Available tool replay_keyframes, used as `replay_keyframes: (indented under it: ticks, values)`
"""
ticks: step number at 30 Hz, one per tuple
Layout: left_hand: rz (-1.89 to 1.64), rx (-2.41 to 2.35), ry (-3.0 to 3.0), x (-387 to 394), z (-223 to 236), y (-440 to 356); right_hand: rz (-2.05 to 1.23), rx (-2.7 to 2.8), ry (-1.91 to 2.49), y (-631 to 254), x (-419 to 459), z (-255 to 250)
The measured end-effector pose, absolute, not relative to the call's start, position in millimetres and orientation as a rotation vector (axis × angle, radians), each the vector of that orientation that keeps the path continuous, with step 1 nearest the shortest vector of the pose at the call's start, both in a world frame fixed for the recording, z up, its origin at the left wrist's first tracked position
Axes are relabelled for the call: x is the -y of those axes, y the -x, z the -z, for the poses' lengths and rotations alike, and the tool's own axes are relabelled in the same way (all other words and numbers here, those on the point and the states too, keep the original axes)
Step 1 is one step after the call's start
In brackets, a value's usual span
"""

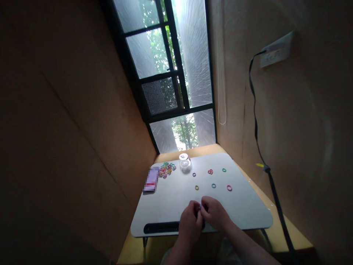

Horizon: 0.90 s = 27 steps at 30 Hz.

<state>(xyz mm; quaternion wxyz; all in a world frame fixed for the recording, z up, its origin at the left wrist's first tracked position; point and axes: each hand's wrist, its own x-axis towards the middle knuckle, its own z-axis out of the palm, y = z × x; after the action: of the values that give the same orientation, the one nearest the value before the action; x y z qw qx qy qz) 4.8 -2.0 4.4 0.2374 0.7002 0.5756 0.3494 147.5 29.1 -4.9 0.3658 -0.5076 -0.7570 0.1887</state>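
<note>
My left hand (190, 221) and my right hand (215, 212) meet over the near part of a small grey lap table (171, 200). Both have their fingers pinched together on a tiny blue ring (200, 207) held between them. Loose small coloured rings lie spread on the table beyond my hands: a yellow ring (196, 187), a blue ring (213, 186), a pink ring (229, 188), a red ring (210, 171), a green ring (224, 170) and a purple ring (194, 174). A heap of coloured rings (166, 169) lies at the far left.
A clear round jar (185, 162) stands at the table's far edge. A purple packet (151, 180) lies at the left side. A black slot (161, 228) runs along the near edge. Brown walls close in on both sides, a window stands ahead, and a black cable (256, 125) hangs on the right wall.
</note>
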Motion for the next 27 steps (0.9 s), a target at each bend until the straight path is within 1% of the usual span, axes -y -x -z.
replay_keyframes:
  ticks: [7, 13, 27]
  values:
    - [-0.849, -1.657, -2.005, 1.6, -1.7, -7.7, -0.52, 1.934, 1.263, -149.5, -30.3, 9.1]
    - [-0.753, -1.701, -2.065, -3.3, -5.6, -9.9, -0.553, 1.896, 1.271, -149.7, -33.7, 2.7]
    - [-0.792, -1.706, -2.004, -4.1, -7.0, -12.6, -0.587, 1.881, 1.28, -150.9, -33.8, -1.3]
